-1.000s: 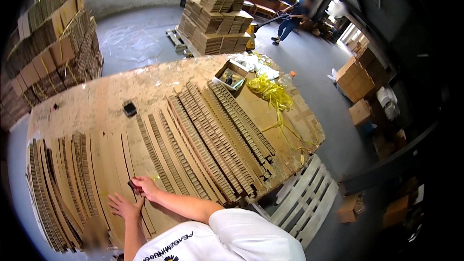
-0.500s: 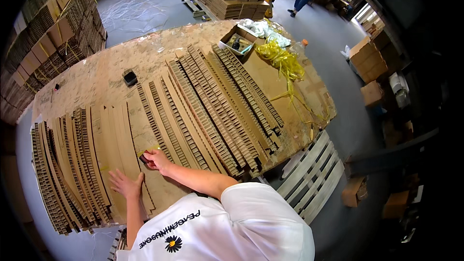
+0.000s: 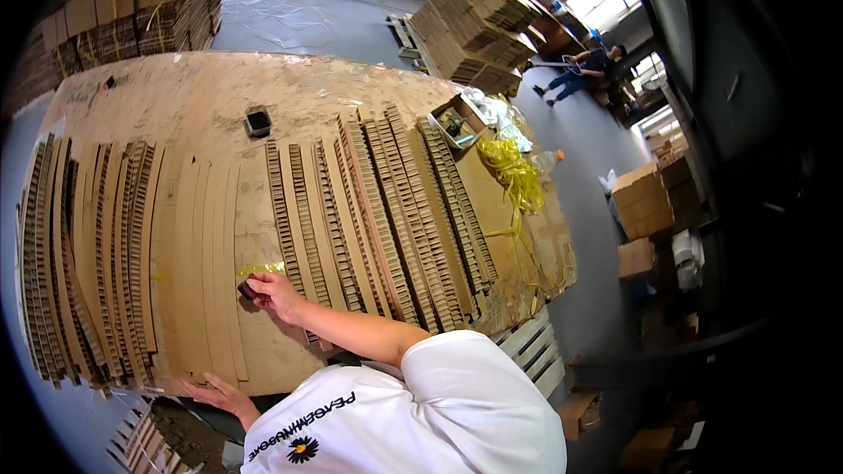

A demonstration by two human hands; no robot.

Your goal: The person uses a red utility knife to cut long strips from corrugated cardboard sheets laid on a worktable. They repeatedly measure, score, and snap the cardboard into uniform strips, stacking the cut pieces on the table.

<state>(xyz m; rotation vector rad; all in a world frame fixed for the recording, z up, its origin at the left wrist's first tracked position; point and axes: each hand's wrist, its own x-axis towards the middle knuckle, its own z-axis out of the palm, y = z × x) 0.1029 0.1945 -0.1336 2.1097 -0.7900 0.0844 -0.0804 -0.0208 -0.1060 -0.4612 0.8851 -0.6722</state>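
Note:
My right hand (image 3: 276,295) is closed round a small dark block (image 3: 247,289), whose exact kind I cannot make out. It is over a cardboard sheet, close to a short yellow tape strip (image 3: 266,269). At the table's front edge, my left hand (image 3: 221,396) has its fingers stretched out beside the lower ends of flat cardboard strips (image 3: 208,272); nothing shows in it. Slatted honeycomb cardboard strips (image 3: 114,254) lie in rows to the left. More slatted strips (image 3: 408,219) cover the table right of my right hand.
A black square container (image 3: 258,122) stands on the wooden table (image 3: 211,79). An open box (image 3: 457,123) with tools, tangled yellow strapping (image 3: 512,177) and a bottle (image 3: 549,160) are at the far right. Cardboard stacks (image 3: 474,31) stand beyond, and a person (image 3: 580,75) pulls something near them.
My left hand has moved from the flat strips back to the table's front edge. My right hand still holds the dark block near the yellow tape. The view has shifted.

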